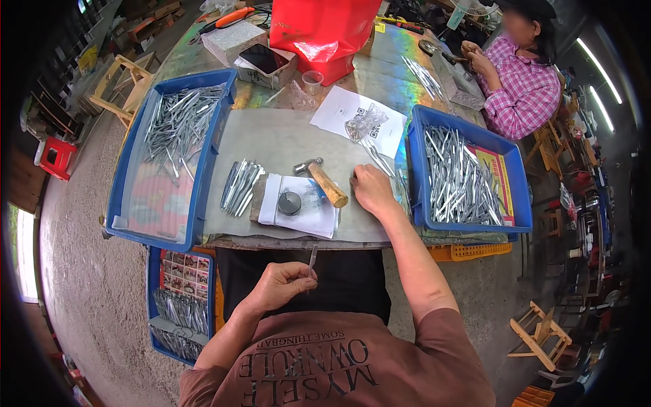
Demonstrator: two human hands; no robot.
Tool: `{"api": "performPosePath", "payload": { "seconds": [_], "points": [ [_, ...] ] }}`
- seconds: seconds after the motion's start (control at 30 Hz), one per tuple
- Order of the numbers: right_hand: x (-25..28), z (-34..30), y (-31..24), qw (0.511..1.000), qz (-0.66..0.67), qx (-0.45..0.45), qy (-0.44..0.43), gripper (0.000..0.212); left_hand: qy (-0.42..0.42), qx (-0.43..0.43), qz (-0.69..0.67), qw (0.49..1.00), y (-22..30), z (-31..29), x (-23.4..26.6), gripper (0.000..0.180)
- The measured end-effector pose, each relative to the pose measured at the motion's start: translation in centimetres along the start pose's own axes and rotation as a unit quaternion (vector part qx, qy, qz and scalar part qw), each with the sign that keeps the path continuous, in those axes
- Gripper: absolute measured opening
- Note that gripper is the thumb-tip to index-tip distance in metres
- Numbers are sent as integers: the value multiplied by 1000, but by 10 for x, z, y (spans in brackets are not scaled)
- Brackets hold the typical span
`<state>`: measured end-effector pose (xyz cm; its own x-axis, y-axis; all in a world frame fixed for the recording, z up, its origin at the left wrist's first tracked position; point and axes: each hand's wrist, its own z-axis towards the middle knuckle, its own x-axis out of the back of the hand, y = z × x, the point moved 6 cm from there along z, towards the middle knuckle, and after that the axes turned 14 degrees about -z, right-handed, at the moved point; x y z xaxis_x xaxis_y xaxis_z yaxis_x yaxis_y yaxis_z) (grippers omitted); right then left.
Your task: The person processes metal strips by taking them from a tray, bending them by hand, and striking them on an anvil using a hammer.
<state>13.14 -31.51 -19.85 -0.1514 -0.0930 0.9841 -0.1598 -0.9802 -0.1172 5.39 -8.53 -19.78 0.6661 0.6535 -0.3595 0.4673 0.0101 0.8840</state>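
Just in front of the table's near edge, my left hand (288,281) pinches a slender silver metal strip (312,259), held upright between thumb and fingers. My right hand (373,190) rests on the table with its fingers curled in; whatever they may hold is hidden. Several loose silver strips (378,160) lie beside its fingertips. Between my hands, a wooden-handled hammer (329,184) lies across a pad of white paper (313,220), next to a round dark metal block (289,203). Left of the pad is a row of silver strips (241,188).
Blue trays of metal strips stand left (210,152) and right (418,180). A printed sheet (336,108), clear plastic cup (312,82), phone (264,59) and red bag (325,30) sit farther back. A co-worker in a checked shirt (522,102) sits at the far right.
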Motion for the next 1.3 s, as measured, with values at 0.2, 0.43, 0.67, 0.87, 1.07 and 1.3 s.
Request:
{"api": "performPosePath", "payload": {
  "seconds": [0.2, 0.43, 0.67, 0.87, 1.07, 1.3],
  "points": [
    [4, -1, -8, 997, -62, 3, -55, 14, -10, 1, -6, 1000, -2, 5, -5, 10],
    [22, -26, 16, 977, 190, -80, 50, 8, 3, -1, -61, 998, -1, 0, -2, 7],
    [15, -65, 15, 838, 521, -163, 7, 10, 12, 17, -36, 999, 0, 3, -1, 10],
    [25, -92, -23, 756, 638, -136, -52, 8, 18, -15, -60, 998, 2, 9, -2, 13],
    [32, -114, -76, 752, 644, -90, -105, 12, 28, -56, -127, 990, 9, 19, -7, 13],
    [38, -119, -86, 854, 515, -56, -52, 14, 41, -66, -116, 990, 9, 17, -6, 13]
  ]
}}
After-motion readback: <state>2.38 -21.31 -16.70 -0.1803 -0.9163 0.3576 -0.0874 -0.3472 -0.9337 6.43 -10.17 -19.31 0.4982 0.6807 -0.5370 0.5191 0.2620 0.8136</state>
